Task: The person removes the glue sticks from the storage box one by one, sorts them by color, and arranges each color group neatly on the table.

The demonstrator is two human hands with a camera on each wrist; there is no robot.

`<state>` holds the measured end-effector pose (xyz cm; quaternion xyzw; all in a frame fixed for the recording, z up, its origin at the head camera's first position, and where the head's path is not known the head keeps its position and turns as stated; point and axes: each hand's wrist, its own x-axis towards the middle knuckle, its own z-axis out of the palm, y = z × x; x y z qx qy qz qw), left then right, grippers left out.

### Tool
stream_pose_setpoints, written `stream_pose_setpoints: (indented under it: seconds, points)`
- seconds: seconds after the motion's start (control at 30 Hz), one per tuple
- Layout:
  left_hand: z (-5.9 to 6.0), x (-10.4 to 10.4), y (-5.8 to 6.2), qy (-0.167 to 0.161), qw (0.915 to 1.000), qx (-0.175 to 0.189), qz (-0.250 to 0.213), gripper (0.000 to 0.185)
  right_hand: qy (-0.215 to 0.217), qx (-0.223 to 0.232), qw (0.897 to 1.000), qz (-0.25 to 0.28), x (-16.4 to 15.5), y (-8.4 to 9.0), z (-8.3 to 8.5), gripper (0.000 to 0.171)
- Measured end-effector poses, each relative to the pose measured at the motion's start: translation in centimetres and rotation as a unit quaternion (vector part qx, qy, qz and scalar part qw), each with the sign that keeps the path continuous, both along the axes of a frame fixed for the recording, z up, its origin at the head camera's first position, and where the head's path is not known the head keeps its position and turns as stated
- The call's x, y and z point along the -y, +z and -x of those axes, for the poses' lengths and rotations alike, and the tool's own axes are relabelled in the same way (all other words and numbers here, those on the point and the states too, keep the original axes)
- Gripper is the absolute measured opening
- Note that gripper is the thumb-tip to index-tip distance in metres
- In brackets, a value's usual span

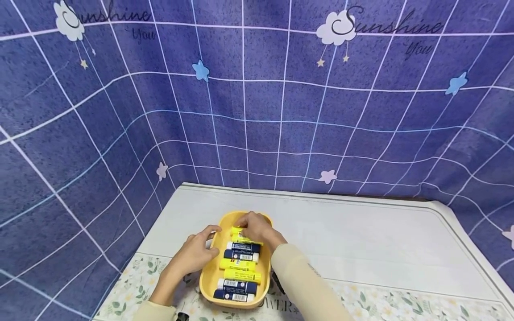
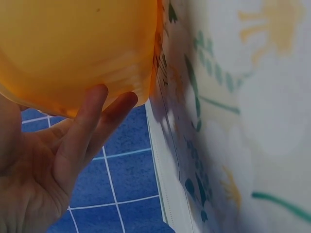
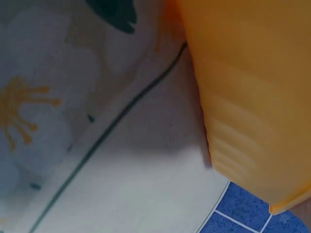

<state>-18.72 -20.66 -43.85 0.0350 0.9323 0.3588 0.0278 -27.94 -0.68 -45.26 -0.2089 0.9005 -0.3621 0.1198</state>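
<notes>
A yellow tray (image 1: pixel 204 285) holds a column of glue sticks lying crosswise, yellow ones and navy ones with white ends in alternating pairs. Over its far end, my right hand (image 1: pixel 257 227) reaches down with curled fingers at the farthest yellow glue stick (image 1: pixel 237 230), gripping it; the fingertips are partly hidden. My left hand (image 1: pixel 193 253) is at the tray's left side, thumb near the rim. In the left wrist view, extended fingers (image 2: pixel 90 114) touch the tray's outer wall. Nearer in the tray lie a yellow glue stick (image 1: pixel 242 275) and a navy glue stick (image 1: pixel 234 296).
The tray stands on a table with a white cover (image 1: pixel 341 236) and a flowered strip (image 1: pixel 385 307) along the near side. A blue gridded curtain (image 1: pixel 265 102) hangs behind and at both sides. Small dark items show beside the tray, partly hidden by the arms.
</notes>
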Motion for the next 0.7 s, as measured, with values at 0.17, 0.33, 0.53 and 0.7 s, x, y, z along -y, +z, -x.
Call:
stream_pose_setpoints:
  seconds: [0.17,0.33,0.53,0.7]
  points:
    - [-0.05,-0.31,-0.03,0.005,1.0000,0.000,0.006,0.059,-0.006,-0.022,1.000,0.007,-0.08,-0.38,-0.26,0.033]
    - [0.04,-0.33,-0.23,0.006,0.9998,-0.004,0.016,0.058,0.002,-0.031,0.999,0.020,-0.21,-0.40,-0.59,0.032]
    - [0.09,-0.31,-0.31,0.004,0.9996,-0.012,0.026,0.055,0.007,-0.025,0.998,0.063,-0.40,-0.12,-0.90,0.031]
    - [0.16,-0.22,-0.15,0.007,0.9995,-0.014,0.028,0.055,-0.004,-0.027,0.993,0.115,-0.70,0.49,-0.87,0.030]
